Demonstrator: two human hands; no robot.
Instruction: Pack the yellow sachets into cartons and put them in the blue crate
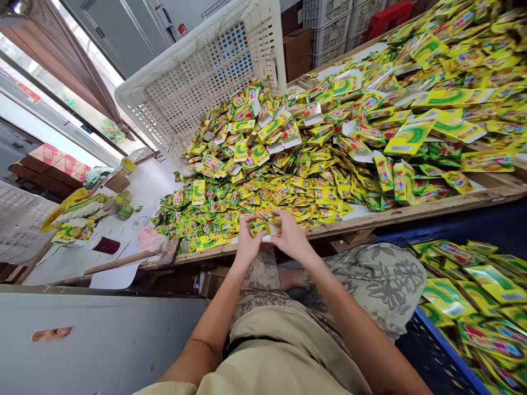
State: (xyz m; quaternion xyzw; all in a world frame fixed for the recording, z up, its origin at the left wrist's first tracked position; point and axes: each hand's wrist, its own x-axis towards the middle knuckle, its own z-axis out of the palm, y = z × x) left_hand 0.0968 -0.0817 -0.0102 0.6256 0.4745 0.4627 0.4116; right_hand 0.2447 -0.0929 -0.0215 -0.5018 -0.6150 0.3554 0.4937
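My left hand [248,242] and my right hand [290,239] meet at the table's front edge, with fingers closed around a small yellow-green carton [263,225]. A white flap of the carton shows between my thumbs; the fingers hide much of the rest. Right behind the hands lies a thick heap of small yellow and green sachets [288,189]. Cartons of the same colours, some with white flaps sticking out, lie on top of the pile, one yellow carton [198,192] to the left.
A white plastic crate [197,68] lies tipped behind the heap. Many flat yellow cartons [411,134] cover the table's right side. A blue crate [448,351] of filled-looking cartons stands at my right. A wooden stick [119,262] and a dark red piece [106,245] lie on the left.
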